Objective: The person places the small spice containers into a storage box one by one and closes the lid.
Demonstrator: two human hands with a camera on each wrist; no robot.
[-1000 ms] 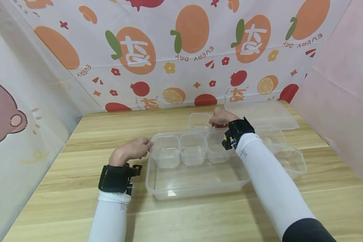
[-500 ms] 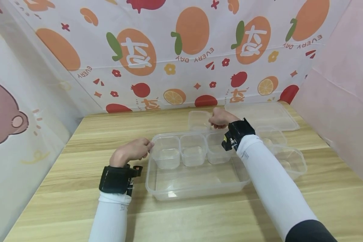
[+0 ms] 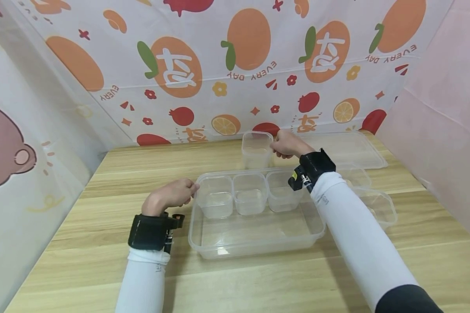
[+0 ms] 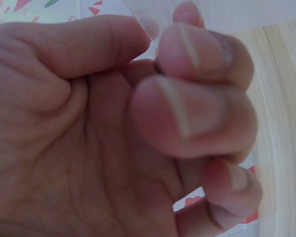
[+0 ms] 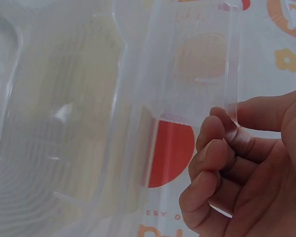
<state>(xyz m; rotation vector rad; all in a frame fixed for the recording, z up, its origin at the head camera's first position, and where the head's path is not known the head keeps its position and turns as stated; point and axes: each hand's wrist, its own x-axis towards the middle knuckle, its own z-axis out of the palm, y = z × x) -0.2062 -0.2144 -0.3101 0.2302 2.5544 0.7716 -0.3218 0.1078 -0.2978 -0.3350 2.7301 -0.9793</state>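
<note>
A large clear plastic box (image 3: 254, 250) lies on the table with three small clear containers standing in a row along its far side: the left container (image 3: 215, 198), the middle container (image 3: 250, 195) and the right container (image 3: 283, 191). My left hand (image 3: 172, 194) pinches the box's rim at the far left corner; in the left wrist view its fingers (image 4: 197, 113) are curled, thumb toward the index finger. Behind the box, my right hand (image 3: 290, 144) holds another small clear container (image 3: 257, 150) by its right rim, between thumb (image 5: 266, 112) and index finger, raised and upright.
A flat clear lid (image 3: 344, 150) lies at the back right of the wooden table (image 3: 102, 243). Two more small clear containers stand right of the box, partly behind my right forearm; one is the near container (image 3: 380, 208). Printed cloth (image 3: 250, 104) hangs behind the table.
My right hand has lifted the small container upward from behind the box. The left hand and the large box have stayed in place.
</note>
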